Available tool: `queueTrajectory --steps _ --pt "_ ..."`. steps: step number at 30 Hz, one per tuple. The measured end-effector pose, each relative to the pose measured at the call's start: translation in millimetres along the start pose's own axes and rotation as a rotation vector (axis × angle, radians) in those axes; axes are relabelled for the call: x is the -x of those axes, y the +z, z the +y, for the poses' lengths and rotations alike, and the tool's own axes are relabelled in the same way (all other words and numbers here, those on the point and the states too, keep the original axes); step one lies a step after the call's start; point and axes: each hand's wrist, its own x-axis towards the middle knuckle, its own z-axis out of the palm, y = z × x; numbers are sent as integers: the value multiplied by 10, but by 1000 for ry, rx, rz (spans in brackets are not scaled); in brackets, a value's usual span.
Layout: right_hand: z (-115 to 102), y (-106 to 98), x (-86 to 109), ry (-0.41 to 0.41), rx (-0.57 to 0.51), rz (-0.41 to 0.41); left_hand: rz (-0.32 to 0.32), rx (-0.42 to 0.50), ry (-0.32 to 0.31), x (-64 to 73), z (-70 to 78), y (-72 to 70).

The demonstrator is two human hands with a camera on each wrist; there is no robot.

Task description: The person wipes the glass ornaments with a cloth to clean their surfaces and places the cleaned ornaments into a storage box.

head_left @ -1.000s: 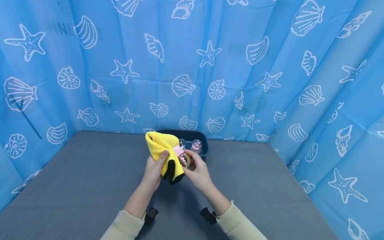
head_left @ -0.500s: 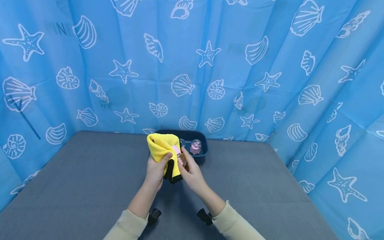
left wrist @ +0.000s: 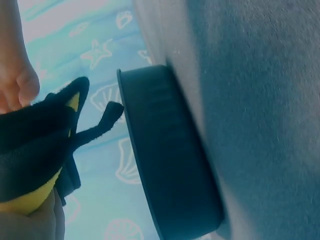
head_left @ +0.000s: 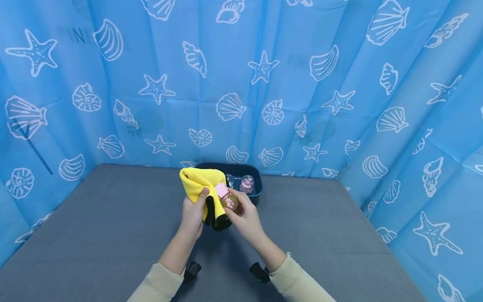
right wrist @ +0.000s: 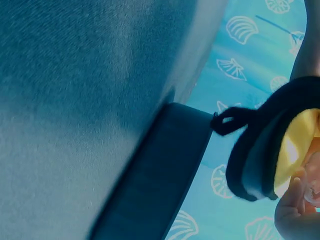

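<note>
My left hand (head_left: 192,216) grips a folded yellow cloth (head_left: 200,182) with black edging, thumb on top. Against the cloth lies a small snow globe (head_left: 229,203) with a pink base and pink figure inside its clear dome. Thumb and fingers of my right hand (head_left: 245,216) pinch the dome from the right. Both hands hold these up in front of a dark blue tray (head_left: 257,181). In the right wrist view, part of the clear dome (right wrist: 313,182) shows beside the cloth's yellow side (right wrist: 295,145). The left wrist view shows mainly the cloth's dark underside (left wrist: 35,145).
Inside the tray stand another snow globe (head_left: 247,184) with a pink base and, partly hidden by the cloth, a further clear dome (head_left: 229,179). The tray sits at the back of a grey table (head_left: 320,235), before a blue seashell curtain (head_left: 241,84).
The snow globe has turned between my hands, so its pink base now shows more. My right fingers closed over it half a second ago, then drew back to its right side.
</note>
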Motion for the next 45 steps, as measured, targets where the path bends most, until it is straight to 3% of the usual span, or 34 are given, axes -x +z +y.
queueTrajectory --steps 3,12,17,21,28,37,45 --pt "0 -21 -1 -34 55 19 -2 5 -1 -21 18 -34" --pt "5 -26 -18 -149 135 60 -136 20 44 12 18 -28" --pt "1 -19 -30 -174 213 41 -104 55 13 7 -17 43" --pt "-13 -25 -40 -119 269 -11 -33 94 14 7 -37 70" --pt "-41 -24 -50 65 79 -151 17 116 21 25 -42 76" --pt "-8 -1 -31 28 24 -55 19 105 42 44 -25 74" --pt "-6 -9 -24 -20 -8 -35 44 73 36 19 -8 52"
